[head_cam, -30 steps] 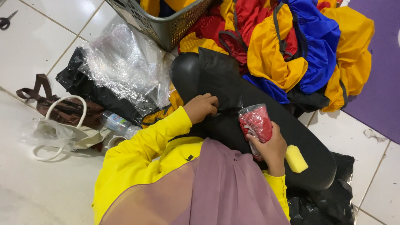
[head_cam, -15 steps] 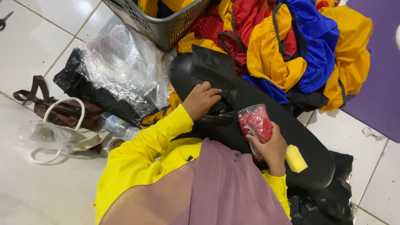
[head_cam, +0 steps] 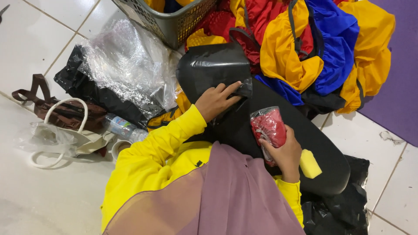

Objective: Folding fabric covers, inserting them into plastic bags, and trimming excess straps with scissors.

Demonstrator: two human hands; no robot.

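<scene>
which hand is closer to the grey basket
Left. The left hand rests on the black plastic bag just below the grey basket; the right hand holds a red packet farther down, nearer the body.

A floor of large white tiles (head_cam: 39,39) with thin dark grout lines is seen throughout, lit evenly and brightly. A purple mat (head_cam: 402,69) is laid over it at the right edge. The tile at the lower left is marked by a dull, smeared patch
</scene>
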